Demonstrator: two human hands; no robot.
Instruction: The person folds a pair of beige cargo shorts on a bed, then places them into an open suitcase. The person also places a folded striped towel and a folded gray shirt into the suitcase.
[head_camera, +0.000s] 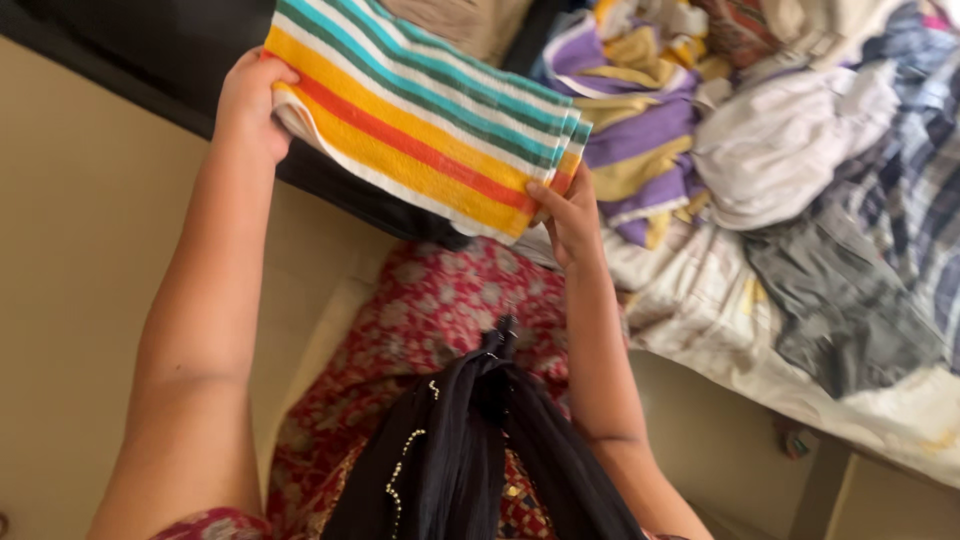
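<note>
One head-worn camera, tilted, looking steeply down past the wearer's chest. Close range: left hand (252, 105) and right hand (568, 215) fill upper centre. Bed (700, 300) with heaped laundry runs along the right; tan floor (80, 250) on the left.

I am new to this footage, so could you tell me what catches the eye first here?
A folded striped towel in teal, yellow and orange stands out at top centre, held up at its ends by the left hand and right hand. To the right, a heap of crumpled clothes covers a bed.
</note>
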